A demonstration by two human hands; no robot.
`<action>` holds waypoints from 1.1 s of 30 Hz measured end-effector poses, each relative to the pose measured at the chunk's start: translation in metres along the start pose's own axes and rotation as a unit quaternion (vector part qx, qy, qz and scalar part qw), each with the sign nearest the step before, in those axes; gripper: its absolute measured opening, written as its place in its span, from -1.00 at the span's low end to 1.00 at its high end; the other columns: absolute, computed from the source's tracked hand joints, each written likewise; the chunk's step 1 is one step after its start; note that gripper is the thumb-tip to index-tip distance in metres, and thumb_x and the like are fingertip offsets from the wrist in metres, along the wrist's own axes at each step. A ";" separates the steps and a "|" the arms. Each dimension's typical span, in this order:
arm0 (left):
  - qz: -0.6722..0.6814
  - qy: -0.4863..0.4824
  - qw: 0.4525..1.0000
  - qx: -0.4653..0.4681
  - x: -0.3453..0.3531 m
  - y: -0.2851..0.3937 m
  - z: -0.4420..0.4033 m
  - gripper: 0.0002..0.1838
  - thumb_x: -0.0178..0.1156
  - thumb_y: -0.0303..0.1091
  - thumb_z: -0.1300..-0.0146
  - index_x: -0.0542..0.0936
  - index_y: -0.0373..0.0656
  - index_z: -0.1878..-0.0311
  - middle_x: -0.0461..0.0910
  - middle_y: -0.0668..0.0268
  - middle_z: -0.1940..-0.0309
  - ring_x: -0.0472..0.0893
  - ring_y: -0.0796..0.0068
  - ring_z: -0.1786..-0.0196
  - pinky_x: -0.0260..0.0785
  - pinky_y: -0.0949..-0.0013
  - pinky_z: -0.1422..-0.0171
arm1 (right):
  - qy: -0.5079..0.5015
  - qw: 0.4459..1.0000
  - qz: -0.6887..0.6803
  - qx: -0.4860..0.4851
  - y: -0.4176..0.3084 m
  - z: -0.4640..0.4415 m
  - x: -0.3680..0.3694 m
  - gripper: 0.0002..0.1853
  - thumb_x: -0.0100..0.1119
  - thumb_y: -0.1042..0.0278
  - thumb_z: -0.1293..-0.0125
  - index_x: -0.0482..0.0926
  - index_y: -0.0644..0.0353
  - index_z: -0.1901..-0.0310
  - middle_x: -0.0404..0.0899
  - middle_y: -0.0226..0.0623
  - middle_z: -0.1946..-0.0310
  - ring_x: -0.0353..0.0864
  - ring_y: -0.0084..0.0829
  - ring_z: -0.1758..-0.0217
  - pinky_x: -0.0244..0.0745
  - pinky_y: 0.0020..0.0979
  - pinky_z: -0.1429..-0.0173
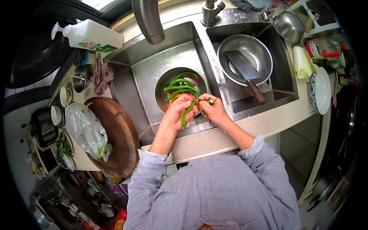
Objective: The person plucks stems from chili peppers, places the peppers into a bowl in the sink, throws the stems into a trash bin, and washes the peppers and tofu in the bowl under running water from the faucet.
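Observation:
Over the left sink basin, my left hand (177, 112) is closed around a green chili pepper (187, 115) whose tip points down. My right hand (216, 110) meets it at the stem end, its fingers pinched on several chili stems (210, 101). Just beyond both hands, a round metal bowl (160, 82) sits in the basin. Long green chili peppers (180, 82) lie inside it, along with some red and orange pieces. My hands partly hide the near side of the bowl.
In the right basin (281, 92), a cleaver (243, 66) rests across a metal colander (223, 48). The faucet (149, 23) hangs over the left basin. At left stand a round wooden cutting board (128, 134), a plastic bag (86, 126) and a white pump bottle (92, 35). A white bowl (323, 90) is at right.

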State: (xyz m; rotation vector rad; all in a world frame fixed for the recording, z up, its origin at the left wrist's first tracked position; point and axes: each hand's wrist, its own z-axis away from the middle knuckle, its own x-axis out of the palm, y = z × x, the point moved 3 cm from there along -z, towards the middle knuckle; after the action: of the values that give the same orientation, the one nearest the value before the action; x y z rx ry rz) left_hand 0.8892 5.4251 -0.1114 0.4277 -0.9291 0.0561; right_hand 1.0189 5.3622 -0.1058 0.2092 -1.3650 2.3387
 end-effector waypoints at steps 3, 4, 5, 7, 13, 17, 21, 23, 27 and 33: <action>-0.117 0.048 0.991 0.039 0.010 0.010 0.002 -0.83 0.10 -0.46 -0.11 0.40 -0.17 0.21 0.52 0.24 0.47 0.40 0.50 0.69 0.25 0.51 0.64 | 0.029 0.986 0.102 -0.129 -0.003 -0.004 -0.002 -0.84 0.03 0.35 -0.20 0.48 0.29 0.34 0.49 -0.38 0.59 0.45 -0.58 0.53 0.36 -0.51 0.43; -0.146 0.055 0.987 0.036 0.010 0.012 0.002 -0.83 0.12 -0.48 -0.10 0.40 -0.18 0.23 0.52 0.26 0.46 0.43 0.51 0.67 0.26 0.52 0.63 | 0.015 0.979 0.142 -0.145 -0.005 -0.003 -0.002 -0.84 0.04 0.36 -0.19 0.47 0.30 0.32 0.50 -0.34 0.57 0.47 -0.56 0.49 0.38 -0.49 0.38; -0.174 0.063 0.982 0.033 0.010 0.015 0.003 -0.84 0.14 -0.50 -0.09 0.40 -0.20 0.25 0.52 0.27 0.46 0.45 0.51 0.65 0.28 0.52 0.63 | 0.001 0.970 0.181 -0.160 -0.011 -0.001 -0.002 -0.83 0.05 0.36 -0.18 0.47 0.31 0.31 0.51 -0.30 0.54 0.48 -0.54 0.45 0.39 -0.47 0.34; -0.223 0.072 0.972 0.031 0.011 0.019 0.006 -0.84 0.16 -0.52 -0.09 0.40 -0.20 0.28 0.52 0.31 0.47 0.48 0.53 0.60 0.32 0.52 0.59 | -0.036 0.958 0.231 -0.164 -0.016 -0.001 -0.002 -0.83 0.08 0.37 -0.16 0.46 0.31 0.30 0.51 -0.23 0.53 0.48 -0.52 0.42 0.39 -0.44 0.30; -0.408 0.076 0.910 -0.011 0.004 0.014 0.021 -0.86 0.17 -0.46 -0.17 0.42 -0.19 0.25 0.55 0.38 0.44 0.51 0.64 0.43 0.38 0.55 0.38 | -0.091 0.919 0.342 -0.175 -0.028 -0.001 -0.007 -0.84 0.11 0.40 -0.12 0.46 0.29 0.29 0.51 -0.06 0.47 0.53 -0.26 0.41 0.41 -0.33 0.29; -0.655 0.091 0.737 0.143 0.024 0.009 0.033 -0.84 0.14 -0.44 -0.19 0.45 -0.22 0.16 0.52 0.45 0.42 0.44 0.65 0.38 0.32 0.53 0.29 | -0.145 0.868 0.414 -0.235 -0.024 0.004 -0.005 -0.84 0.06 0.41 -0.12 0.48 0.27 0.28 0.53 -0.01 0.40 0.53 -0.05 0.31 0.41 -0.23 0.25; -0.605 0.098 0.765 0.198 0.017 0.000 0.029 -0.84 0.11 -0.41 -0.23 0.44 -0.21 0.14 0.49 0.40 0.45 0.42 0.63 0.45 0.29 0.55 0.34 | -0.079 0.900 0.393 -0.170 -0.017 0.007 -0.004 -0.83 0.02 0.40 -0.12 0.50 0.25 0.27 0.52 -0.05 0.48 0.54 -0.07 0.39 0.42 -0.23 0.31; -0.422 0.114 0.880 0.184 -0.002 -0.013 0.016 -0.85 0.08 -0.41 -0.26 0.44 -0.21 0.14 0.49 0.37 0.46 0.42 0.62 0.48 0.28 0.56 0.38 | -0.003 0.953 0.288 -0.095 -0.006 0.004 -0.005 -0.85 0.00 0.41 -0.13 0.49 0.26 0.30 0.50 -0.14 0.56 0.52 -0.21 0.50 0.39 -0.31 0.40; 0.000 0.200 0.971 0.135 -0.006 -0.037 -0.004 -0.90 0.01 -0.45 -0.28 0.40 -0.17 0.15 0.49 0.35 0.46 0.43 0.60 0.52 0.32 0.57 0.43 | 0.134 0.984 -0.113 0.028 0.024 -0.010 0.006 -0.89 -0.03 0.40 -0.19 0.44 0.24 0.36 0.37 -0.42 0.67 0.27 -0.59 0.75 0.14 -0.54 0.67; -0.558 0.305 0.744 0.207 -0.071 0.025 -0.059 -0.83 0.09 -0.50 -0.17 0.46 -0.22 0.15 0.56 0.24 0.35 0.53 0.43 0.36 0.41 0.40 0.31 | 0.116 0.980 -0.161 0.034 0.012 0.001 -0.016 -0.89 -0.04 0.40 -0.25 0.43 0.24 0.32 0.33 -0.50 0.67 0.18 -0.73 0.77 0.06 -0.64 0.72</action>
State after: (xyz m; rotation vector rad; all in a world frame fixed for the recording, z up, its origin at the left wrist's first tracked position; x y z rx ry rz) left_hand 0.8854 5.4798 -0.1893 1.2475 0.1189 -0.6803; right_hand 1.0278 5.3520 -0.1204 0.1584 -1.0552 2.0669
